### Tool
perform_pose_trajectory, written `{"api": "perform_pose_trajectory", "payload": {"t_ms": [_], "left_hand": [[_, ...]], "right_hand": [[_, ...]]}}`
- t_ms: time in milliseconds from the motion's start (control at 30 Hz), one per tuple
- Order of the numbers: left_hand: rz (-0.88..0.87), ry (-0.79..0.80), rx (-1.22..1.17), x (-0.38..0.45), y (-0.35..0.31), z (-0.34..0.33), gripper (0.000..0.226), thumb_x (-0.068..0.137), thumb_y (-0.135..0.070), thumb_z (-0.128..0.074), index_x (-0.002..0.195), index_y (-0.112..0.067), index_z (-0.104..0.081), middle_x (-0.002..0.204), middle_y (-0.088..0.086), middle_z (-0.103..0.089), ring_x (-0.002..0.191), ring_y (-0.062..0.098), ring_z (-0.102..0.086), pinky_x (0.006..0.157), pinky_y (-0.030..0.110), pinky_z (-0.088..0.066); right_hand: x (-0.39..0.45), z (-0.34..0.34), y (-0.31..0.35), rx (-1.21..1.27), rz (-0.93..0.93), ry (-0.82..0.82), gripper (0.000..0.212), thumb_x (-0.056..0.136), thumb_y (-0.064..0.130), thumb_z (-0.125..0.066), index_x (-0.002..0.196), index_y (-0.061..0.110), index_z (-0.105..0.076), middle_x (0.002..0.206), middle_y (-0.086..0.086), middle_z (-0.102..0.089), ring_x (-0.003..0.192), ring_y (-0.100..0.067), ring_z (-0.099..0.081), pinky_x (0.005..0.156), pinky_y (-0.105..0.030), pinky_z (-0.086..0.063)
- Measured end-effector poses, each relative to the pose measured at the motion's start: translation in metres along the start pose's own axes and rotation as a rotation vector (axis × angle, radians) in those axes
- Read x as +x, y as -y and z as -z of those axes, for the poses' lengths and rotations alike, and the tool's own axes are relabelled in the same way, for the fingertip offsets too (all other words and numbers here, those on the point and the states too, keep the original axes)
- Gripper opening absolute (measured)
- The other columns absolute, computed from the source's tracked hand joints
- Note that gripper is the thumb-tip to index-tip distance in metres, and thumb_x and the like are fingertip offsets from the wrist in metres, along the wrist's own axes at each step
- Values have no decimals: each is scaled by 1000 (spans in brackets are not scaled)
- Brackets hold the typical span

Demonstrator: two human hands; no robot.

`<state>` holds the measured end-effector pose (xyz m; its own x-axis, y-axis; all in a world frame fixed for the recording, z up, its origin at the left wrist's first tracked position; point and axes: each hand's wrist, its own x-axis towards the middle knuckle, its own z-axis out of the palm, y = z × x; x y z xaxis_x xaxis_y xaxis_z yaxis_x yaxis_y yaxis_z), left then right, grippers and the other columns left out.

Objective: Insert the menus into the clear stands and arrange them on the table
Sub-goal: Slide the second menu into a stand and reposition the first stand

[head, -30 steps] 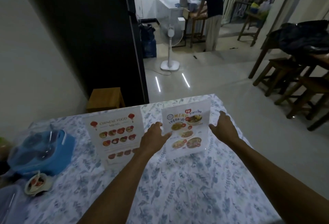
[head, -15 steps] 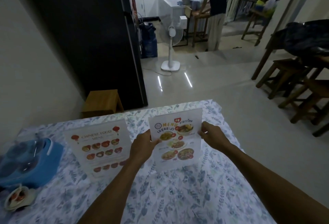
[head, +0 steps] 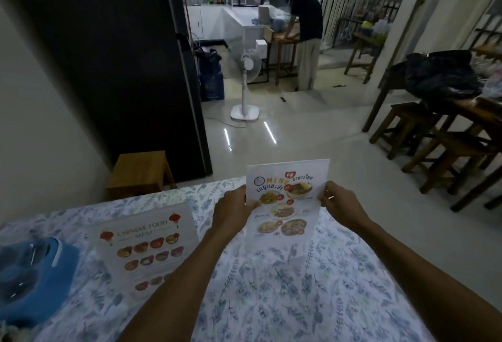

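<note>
1. My left hand (head: 233, 210) and right hand (head: 338, 203) pinch the Thai menu stand (head: 285, 200) by its side edges at one o'clock.
2. I'd set it down level; square with the Chinese menu stand (head: 148, 249) at ten o'clock on the table (head: 271, 287).

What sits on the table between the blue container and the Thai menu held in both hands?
In the head view, the Chinese food menu stand sits between the blue container and the Thai menu, with the left hand just beside it.
</note>
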<state>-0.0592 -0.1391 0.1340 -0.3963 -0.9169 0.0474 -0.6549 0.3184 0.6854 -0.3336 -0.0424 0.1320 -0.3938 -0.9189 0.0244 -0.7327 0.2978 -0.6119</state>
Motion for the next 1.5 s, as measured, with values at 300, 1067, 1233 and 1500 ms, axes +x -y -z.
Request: {"api": "perform_pose_trajectory", "payload": {"t_ms": [300, 1067, 1233, 1500], "left_hand": [[35, -22, 6, 63, -30, -32, 36, 86, -46, -71, 118, -29, -68, 104, -6, -74, 84, 15, -68, 61, 27, -47], [158, -83, -10, 260, -51, -115, 39, 86, -42, -72, 120, -22, -67, 110, -3, -74, 89, 16, -70, 77, 39, -60], [184, -52, 10, 279, -46, -123, 41, 86, -40, -74, 122, -22, -66, 112, -3, -74, 88, 17, -70, 75, 40, -61], [226, -73, 41, 293, -42, -131, 39, 86, -42, -73, 119, -22, -64, 106, -5, -74, 82, 15, -70, 73, 40, -61]], "right_hand": [[68, 25, -37, -13, 8, -17, 14, 98, 23, -56, 105, 13, -62, 109, -9, -73, 85, -22, -66, 71, -30, -49], [293, 36, -114, -58, 96, 26, 17, 97, 26, -57, 104, 11, -61, 105, -10, -73, 89, -29, -69, 73, -35, -54], [309, 24, -123, -39, 95, 57, 20, 97, 28, -56, 106, 11, -61, 106, -11, -73, 90, -28, -69, 78, -44, -59], [318, 11, -133, 16, 87, 39, 22, 98, 29, -55, 110, 11, -61, 110, -10, -72, 91, -27, -69, 79, -41, -58]]}}
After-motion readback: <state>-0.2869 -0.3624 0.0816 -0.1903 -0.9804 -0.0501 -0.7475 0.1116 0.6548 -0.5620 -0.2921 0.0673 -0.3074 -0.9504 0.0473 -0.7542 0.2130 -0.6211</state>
